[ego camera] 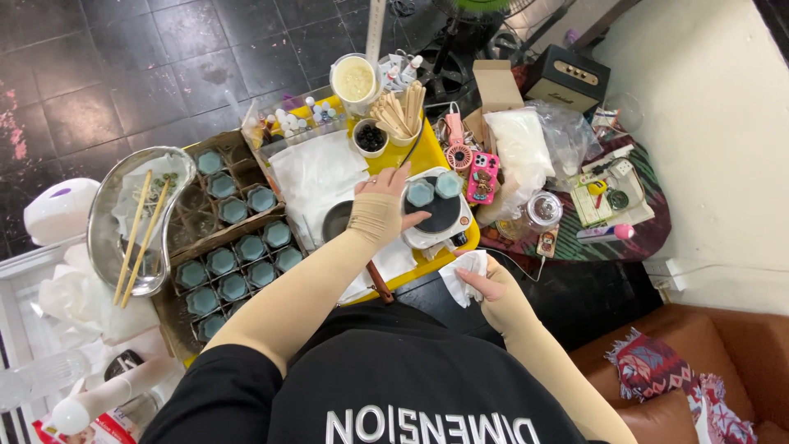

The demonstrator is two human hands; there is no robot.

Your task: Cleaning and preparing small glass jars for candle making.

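Two small hexagonal teal-filled containers (pixel 434 189) sat side by side on the round black top of a small white hot plate (pixel 441 220), at the right end of the yellow table (pixel 431 148). Left hand (pixel 386 205) reached over the hot plate's left edge, fingers loosely spread, thumb lying on the black top, fingertips beside the nearer container; grip on it not discernible. Right hand (pixel 486 284) held low off the table's front edge, fingers pinched shut on a crumpled white tissue (pixel 459 275). Both forearms in beige sleeves.

Left of the hot plate: white paper sheets (pixel 316 177), then a brown cardboard divider tray (pixel 230 238) packed with rows of matching teal containers. Beyond that, a steel bowl (pixel 107 222) with a pair of wooden chopsticks (pixel 141 234).

At the table's far side: tall clear cup of cream-coloured liquid (pixel 354 80), bundle of flat wooden sticks (pixel 400 111), small white bowl of dark beads (pixel 371 136). To the right: pink decorated phone case (pixel 482 176), clear bag of white granules (pixel 519 144), open brown cardboard box (pixel 499 84).
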